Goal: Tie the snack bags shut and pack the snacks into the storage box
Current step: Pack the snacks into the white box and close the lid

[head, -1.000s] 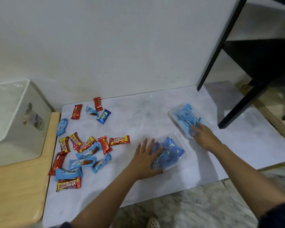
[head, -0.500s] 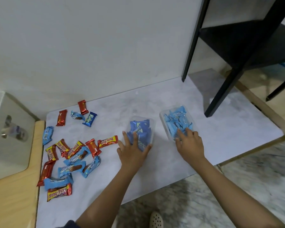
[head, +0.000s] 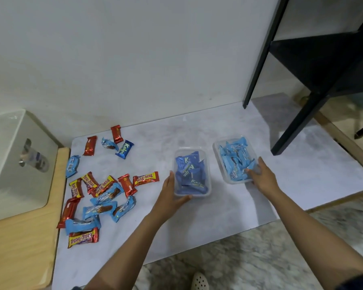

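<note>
Head camera, looking down on a white marble-pattern tabletop point(head: 218, 222) set against a pale wall. Item one: clear plastic tub point(head: 192, 172) near centre, filled with dark blue Kalpa wafer packs, grasped at its near-left corner by the left hand point(head: 169, 195), thumb up the left wall and fingers under the near rim. Item two: second clear tub point(head: 235, 161) just to its right, apart from it, filled with light blue snack packs; the right hand point(head: 262, 178) grips its near-right corner, fingertips over the rim. Item three: loose snack bars point(head: 101, 189) scattered on the left of the tabletop, red, light blue and yellow-red Beng-Beng wrappers, several overlapping. Item four: white storage box point(head: 11, 162) at far left on a wooden surface point(head: 19, 248). Item five: black shelf frame point(head: 314, 84) standing on the far-right corner.
</note>
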A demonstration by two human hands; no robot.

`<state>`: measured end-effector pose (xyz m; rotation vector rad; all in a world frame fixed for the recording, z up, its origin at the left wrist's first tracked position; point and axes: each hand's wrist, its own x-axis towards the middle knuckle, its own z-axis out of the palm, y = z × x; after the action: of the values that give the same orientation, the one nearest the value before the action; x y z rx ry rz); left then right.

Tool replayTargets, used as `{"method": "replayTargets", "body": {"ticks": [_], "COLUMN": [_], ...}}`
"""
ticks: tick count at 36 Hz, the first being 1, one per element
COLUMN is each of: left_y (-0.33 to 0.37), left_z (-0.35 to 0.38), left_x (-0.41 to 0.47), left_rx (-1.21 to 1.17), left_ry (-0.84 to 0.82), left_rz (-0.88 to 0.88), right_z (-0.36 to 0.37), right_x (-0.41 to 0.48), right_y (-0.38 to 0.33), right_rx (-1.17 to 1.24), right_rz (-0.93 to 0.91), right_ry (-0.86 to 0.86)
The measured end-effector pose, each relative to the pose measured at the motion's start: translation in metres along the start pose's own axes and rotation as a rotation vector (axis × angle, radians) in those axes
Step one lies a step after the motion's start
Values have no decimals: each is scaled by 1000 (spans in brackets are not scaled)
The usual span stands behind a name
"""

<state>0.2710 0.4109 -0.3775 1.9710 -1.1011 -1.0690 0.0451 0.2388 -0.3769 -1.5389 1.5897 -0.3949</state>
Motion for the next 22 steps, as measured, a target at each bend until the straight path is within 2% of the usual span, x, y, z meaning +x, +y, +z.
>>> {"method": "replayTargets", "body": {"ticks": [3,6,14,18,22], "left_y": [1,-1,-11,-5,0], "left_z": [3,13,26,27,27], "left_x": [-1,1,11,12,11], "left_rx": [-66,-179,-253,-280,-336], "left_ry": [37,83,98,137,180], "left_rz": [52,122,60,67,89], "right_z": [0,4,-3,-11,-4], "right_x": [-3,-5,-10,-16,-31], "right_y": [7,15,4,-14,-34], "right_rx": [131,141,307,440,471], "right_rz": [69,85,137,90,4], "right_ry": [70,129,211,214,177]}}
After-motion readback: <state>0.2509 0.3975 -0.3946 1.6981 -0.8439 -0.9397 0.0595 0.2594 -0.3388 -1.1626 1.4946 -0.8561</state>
